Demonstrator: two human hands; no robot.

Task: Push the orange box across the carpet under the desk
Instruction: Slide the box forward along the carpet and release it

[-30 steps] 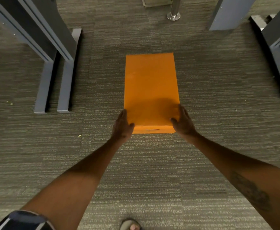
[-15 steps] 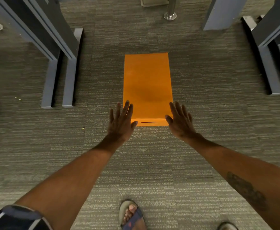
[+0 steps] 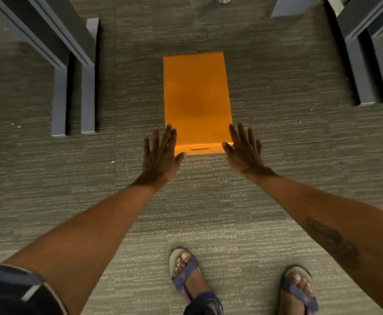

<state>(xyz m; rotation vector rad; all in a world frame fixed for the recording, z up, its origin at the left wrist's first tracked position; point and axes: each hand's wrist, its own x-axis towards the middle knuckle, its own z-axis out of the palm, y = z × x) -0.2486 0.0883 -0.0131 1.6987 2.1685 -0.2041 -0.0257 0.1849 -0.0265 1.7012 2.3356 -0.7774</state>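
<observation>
Carpet (image 3: 276, 137) fills our head view; the orange box (image 3: 196, 98) lies flat between grey desk legs (image 3: 87, 87). Our left hand (image 3: 161, 153) and right hand (image 3: 243, 148) flank its near corners, fingers spread, gripping nothing.

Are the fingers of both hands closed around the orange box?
No, the left hand and right hand are spread open beside the orange box.

orange box (image 3: 196, 96) flat on grey carpet (image 3: 276, 137), long axis pointing away, slot mark on near edge. Both hands spread flat, fingers extended: left hand (image 3: 161, 153) at near-left corner, right hand (image 3: 242, 151) at near-right corner. Contact unclear. Bench legs (image 3: 73, 76) left, more right (image 3: 367, 64). Sandalled feet (image 3: 190, 278) at the bottom.
</observation>
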